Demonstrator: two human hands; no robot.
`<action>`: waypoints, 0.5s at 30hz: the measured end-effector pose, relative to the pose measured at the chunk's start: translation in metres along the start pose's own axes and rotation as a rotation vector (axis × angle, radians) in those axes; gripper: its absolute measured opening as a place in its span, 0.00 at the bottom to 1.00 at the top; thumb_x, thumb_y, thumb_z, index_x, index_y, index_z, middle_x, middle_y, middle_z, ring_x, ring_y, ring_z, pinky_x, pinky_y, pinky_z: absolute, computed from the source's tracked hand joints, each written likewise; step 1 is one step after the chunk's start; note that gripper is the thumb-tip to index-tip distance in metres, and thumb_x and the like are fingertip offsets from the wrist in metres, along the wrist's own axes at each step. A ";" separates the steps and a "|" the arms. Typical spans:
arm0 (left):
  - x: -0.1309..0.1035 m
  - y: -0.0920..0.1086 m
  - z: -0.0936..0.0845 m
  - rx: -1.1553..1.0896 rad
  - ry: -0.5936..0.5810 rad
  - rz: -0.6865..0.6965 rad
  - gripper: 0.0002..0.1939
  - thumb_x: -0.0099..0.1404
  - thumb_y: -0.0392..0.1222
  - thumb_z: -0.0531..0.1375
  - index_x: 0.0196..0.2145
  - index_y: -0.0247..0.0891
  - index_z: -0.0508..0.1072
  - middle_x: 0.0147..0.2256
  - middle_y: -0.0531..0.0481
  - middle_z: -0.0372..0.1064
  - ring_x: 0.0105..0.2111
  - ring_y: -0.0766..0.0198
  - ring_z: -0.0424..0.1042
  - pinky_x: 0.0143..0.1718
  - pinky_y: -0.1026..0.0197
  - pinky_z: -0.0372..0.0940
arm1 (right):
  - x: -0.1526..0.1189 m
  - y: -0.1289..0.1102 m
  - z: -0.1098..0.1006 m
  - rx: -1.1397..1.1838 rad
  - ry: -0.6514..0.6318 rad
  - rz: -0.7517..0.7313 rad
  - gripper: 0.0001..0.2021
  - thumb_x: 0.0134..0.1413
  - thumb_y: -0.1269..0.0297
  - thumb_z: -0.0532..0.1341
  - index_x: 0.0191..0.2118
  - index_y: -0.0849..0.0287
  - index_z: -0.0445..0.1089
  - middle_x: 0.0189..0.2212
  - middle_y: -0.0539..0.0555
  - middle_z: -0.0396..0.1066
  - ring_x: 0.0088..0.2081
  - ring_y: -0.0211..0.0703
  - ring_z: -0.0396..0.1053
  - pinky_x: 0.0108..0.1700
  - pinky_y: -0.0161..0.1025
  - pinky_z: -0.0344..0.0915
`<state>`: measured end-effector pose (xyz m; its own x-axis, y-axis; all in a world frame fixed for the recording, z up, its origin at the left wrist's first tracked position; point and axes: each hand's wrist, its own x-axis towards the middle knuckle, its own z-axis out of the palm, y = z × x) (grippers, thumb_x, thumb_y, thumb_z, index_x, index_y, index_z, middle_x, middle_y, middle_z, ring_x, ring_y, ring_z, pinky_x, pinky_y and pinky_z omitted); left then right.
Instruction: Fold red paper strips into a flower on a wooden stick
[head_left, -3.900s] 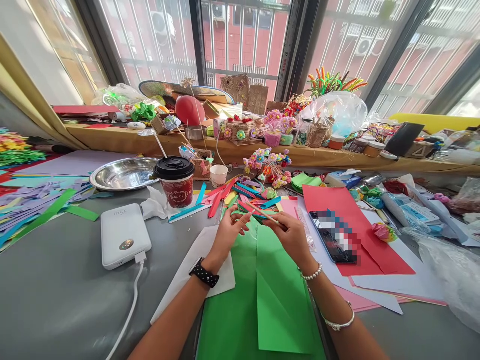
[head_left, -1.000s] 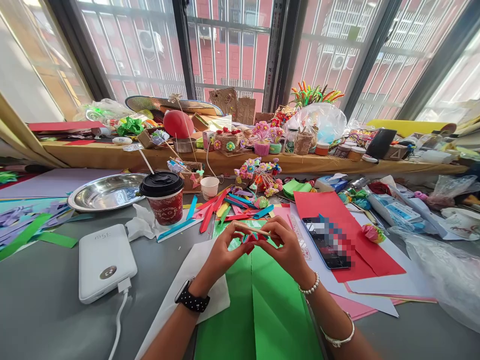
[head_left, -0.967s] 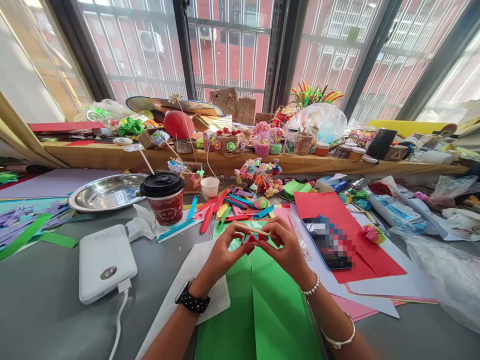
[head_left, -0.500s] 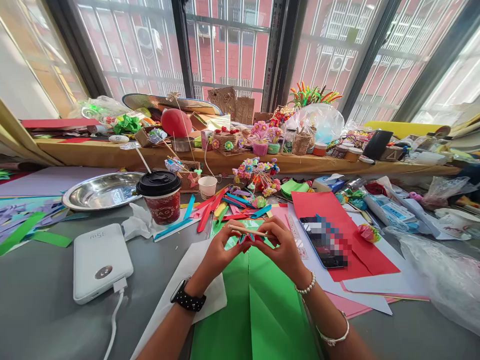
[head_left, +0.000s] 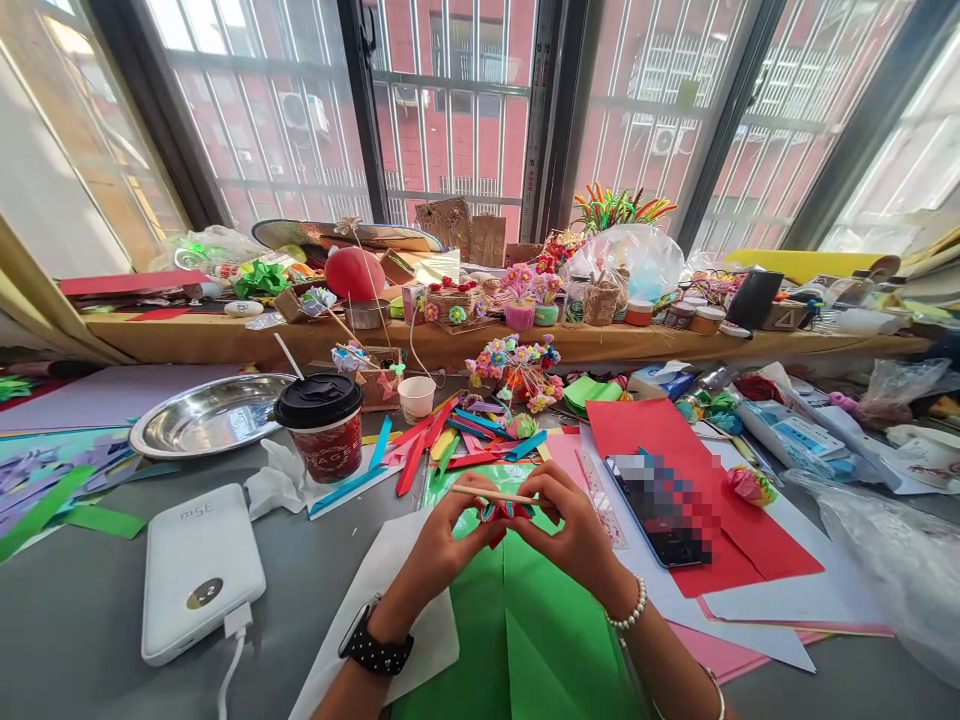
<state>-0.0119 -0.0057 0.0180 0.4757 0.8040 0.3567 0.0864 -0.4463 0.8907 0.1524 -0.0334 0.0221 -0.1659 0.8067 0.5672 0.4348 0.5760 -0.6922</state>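
Note:
My left hand [head_left: 442,545] and my right hand [head_left: 576,525] meet above a creased green sheet of paper [head_left: 476,645]. Between them runs a thin wooden stick [head_left: 491,494], one end at each hand's fingers. Just below the stick, thumbs and fingers of both hands pinch a small folded paper piece [head_left: 501,511], red with blue and white edges. Its underside and part of its shape are hidden by the fingers. Both hands are closed. A white sheet [head_left: 420,640] lies under my left wrist.
Left stand a white power bank [head_left: 202,560] with a cable, a lidded coffee cup [head_left: 322,440] and a metal dish [head_left: 187,425]. Coloured paper strips [head_left: 450,440] lie ahead. On the right, a phone [head_left: 652,515] rests on red paper [head_left: 757,535]. Crafts crowd the window ledge [head_left: 300,340].
The view has tilted up slightly, so the scene sits lower. My hands stay together around the stick and the folded paper piece, which now shows less of its blue-and-white edges.

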 end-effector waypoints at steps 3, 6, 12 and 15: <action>-0.001 0.000 0.000 -0.034 -0.010 0.001 0.08 0.56 0.43 0.56 0.32 0.36 0.68 0.33 0.46 0.61 0.35 0.61 0.63 0.34 0.59 0.63 | -0.001 0.000 0.001 0.006 0.013 0.008 0.05 0.45 0.67 0.60 0.30 0.59 0.62 0.28 0.50 0.58 0.23 0.31 0.55 0.19 0.28 0.54; -0.001 0.000 0.000 -0.060 -0.022 0.007 0.08 0.56 0.42 0.56 0.33 0.37 0.68 0.34 0.47 0.60 0.36 0.61 0.63 0.38 0.58 0.62 | -0.002 0.000 0.001 0.004 0.013 0.005 0.05 0.45 0.67 0.59 0.30 0.59 0.62 0.28 0.50 0.58 0.22 0.31 0.54 0.19 0.29 0.53; -0.001 -0.001 0.002 -0.093 -0.013 -0.050 0.09 0.56 0.43 0.56 0.33 0.36 0.68 0.34 0.46 0.62 0.35 0.61 0.64 0.36 0.59 0.61 | -0.001 0.003 0.001 -0.003 -0.020 0.014 0.05 0.46 0.67 0.59 0.30 0.59 0.60 0.27 0.49 0.57 0.21 0.30 0.51 0.18 0.29 0.50; 0.000 0.000 0.002 -0.085 -0.008 -0.059 0.09 0.55 0.43 0.56 0.33 0.36 0.68 0.34 0.46 0.63 0.35 0.60 0.64 0.35 0.59 0.61 | -0.001 0.005 0.001 -0.028 -0.022 0.017 0.05 0.47 0.66 0.59 0.29 0.59 0.60 0.27 0.49 0.57 0.21 0.30 0.51 0.18 0.30 0.50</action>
<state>-0.0107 -0.0066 0.0172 0.4789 0.8248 0.3006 0.0404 -0.3628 0.9310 0.1534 -0.0310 0.0180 -0.1780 0.8192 0.5452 0.4620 0.5588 -0.6887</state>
